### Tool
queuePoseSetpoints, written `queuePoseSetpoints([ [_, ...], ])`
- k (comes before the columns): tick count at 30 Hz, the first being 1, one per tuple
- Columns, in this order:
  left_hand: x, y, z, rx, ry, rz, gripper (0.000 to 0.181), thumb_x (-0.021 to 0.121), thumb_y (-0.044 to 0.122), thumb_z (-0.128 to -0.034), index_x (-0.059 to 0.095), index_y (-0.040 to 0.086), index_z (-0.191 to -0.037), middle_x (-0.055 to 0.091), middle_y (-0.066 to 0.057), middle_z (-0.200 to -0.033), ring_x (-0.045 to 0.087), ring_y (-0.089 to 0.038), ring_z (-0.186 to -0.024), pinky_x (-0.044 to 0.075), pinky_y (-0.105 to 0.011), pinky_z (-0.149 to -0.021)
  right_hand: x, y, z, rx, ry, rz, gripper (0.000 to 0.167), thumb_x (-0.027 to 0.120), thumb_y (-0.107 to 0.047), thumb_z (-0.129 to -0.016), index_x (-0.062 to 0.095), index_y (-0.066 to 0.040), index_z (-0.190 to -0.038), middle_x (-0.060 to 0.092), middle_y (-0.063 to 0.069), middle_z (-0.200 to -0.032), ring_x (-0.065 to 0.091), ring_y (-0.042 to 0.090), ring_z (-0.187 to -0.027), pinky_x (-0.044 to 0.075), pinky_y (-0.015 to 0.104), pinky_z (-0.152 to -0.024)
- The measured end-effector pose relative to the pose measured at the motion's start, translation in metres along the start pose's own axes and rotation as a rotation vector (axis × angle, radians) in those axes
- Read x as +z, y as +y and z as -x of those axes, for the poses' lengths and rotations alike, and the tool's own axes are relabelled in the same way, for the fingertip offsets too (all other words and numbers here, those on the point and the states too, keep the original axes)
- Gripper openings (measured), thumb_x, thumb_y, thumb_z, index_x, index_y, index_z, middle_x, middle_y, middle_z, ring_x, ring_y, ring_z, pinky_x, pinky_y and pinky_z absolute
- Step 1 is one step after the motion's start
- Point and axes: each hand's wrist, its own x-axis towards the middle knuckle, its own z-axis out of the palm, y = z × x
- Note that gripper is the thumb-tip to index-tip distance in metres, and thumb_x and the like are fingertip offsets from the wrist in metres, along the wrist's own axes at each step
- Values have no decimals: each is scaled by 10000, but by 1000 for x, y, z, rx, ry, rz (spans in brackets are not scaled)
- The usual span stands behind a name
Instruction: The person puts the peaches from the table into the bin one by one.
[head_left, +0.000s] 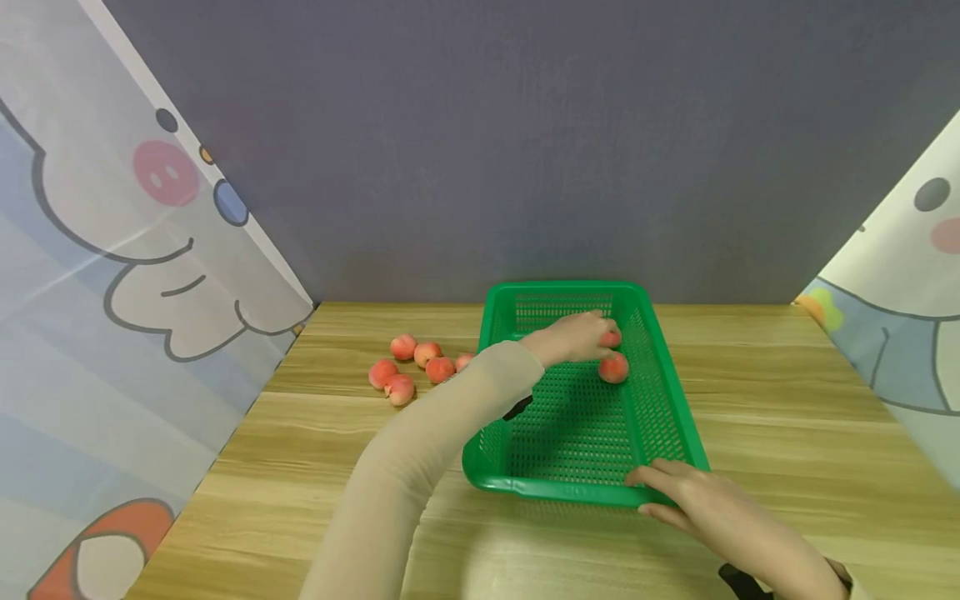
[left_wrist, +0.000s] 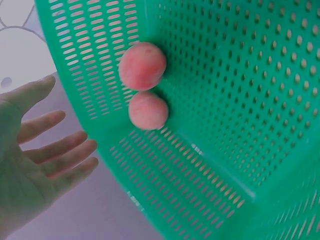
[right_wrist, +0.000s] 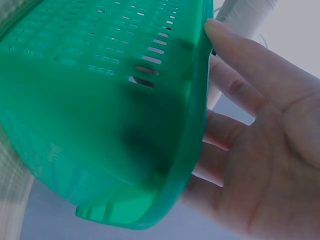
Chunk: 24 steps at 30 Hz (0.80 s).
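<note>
A green plastic basket [head_left: 555,490] with slotted walls stands on the wooden table. Two pinkish-red peaches [left_wrist: 142,66] lie side by side within it, near its right wall in the head view. My left hand [head_left: 573,337] reaches over the basket, just above and left of these peaches. In the left wrist view, that hand's fingers [left_wrist: 65,156] are spread and hold nothing, apart from the fruit. My right hand [head_left: 697,496] grips the rim at the basket's near right corner, fingers over the edge and thumb outside, against the wall in the right wrist view.
Several loose peaches [head_left: 400,389] lie on the table left of the basket; one is partly hidden by my left sleeve [head_left: 450,408]. A grey wall [head_left: 525,150] rises behind the table [head_left: 765,400]. Cartoon-printed sheets [head_left: 150,275] hang at both sides.
</note>
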Motion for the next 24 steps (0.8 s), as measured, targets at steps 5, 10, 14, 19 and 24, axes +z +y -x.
queuePoseSetpoints([
  [5, -14, 0, 16, 12, -11, 12, 407, 498, 300, -903, 464, 170, -1287, 392, 8, -1362, 207, -185, -1317, 285, -271, -1010, -1, 0, 0, 24, -28, -4, 234, 656, -230, -776, 594, -183, -996, 585, -59, -930, 587, 122, -782, 485, 242, -570],
  [10, -23, 0, 32, 24, -24, -50, 482, 515, 323, -888, 415, 141, -1323, 330, -50, -1398, 218, -191, -1313, 276, -278, -1017, -2, 0, -1, 39, -49, -9, 232, 647, -238, -786, 592, -195, -1007, 588, -53, -943, 591, 139, -794, 488, 252, -578],
  [14, -29, 1, 45, 57, -10, -133, 508, 526, 339, -877, 415, 128, -1325, 362, -93, -1374, 304, -210, -1276, 326, -283, -985, -2, 0, -1, 28, -34, -3, 238, 656, -230, -777, 592, -194, -1003, 586, -58, -942, 591, 134, -793, 488, 249, -583],
  [19, -34, 1, 61, 101, 24, -195, 491, 543, 336, -869, 457, 101, -1291, 444, -116, -1295, 451, -200, -1158, 406, -260, -902, -3, -1, -1, 37, -44, -3, 236, 651, -236, -781, 594, -187, -1005, 588, -53, -947, 594, 150, -804, 493, 259, -592],
  [24, -39, -2, 73, 113, 51, -213, 464, 550, 335, -866, 487, 95, -1259, 501, -76, -1192, 509, -160, -1047, 441, -235, -824, -3, -1, -1, 56, -67, -3, 230, 641, -250, -789, 593, -194, -1007, 591, -45, -948, 598, 170, -808, 496, 271, -594],
])
